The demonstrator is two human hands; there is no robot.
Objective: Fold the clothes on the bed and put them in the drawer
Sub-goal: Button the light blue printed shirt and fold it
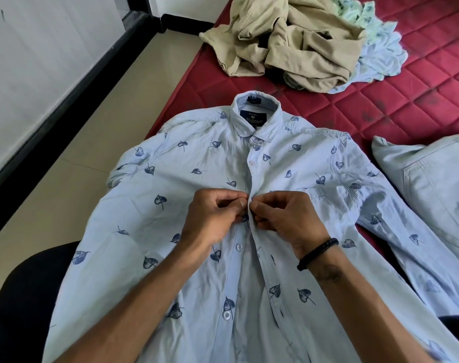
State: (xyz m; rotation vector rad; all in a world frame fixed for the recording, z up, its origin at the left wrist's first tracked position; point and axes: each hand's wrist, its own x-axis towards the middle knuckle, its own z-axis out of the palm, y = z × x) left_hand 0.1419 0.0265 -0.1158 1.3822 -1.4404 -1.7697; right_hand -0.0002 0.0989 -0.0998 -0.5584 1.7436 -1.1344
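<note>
Pale-blue leaf-print cotton shirt [197, 179] lay flat on red quilted bed [406, 87]; left hand [212, 218] and right hand [288, 218] pinched its placket, buttoning. Folding not started; crumpled beige pile [288, 43] beyond collar remained.

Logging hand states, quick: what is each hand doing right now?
Left hand: closed, pinching the leaf-print shirt at its button edge.
Right hand: closed, pinching the same shirt's opposite front edge.
</note>
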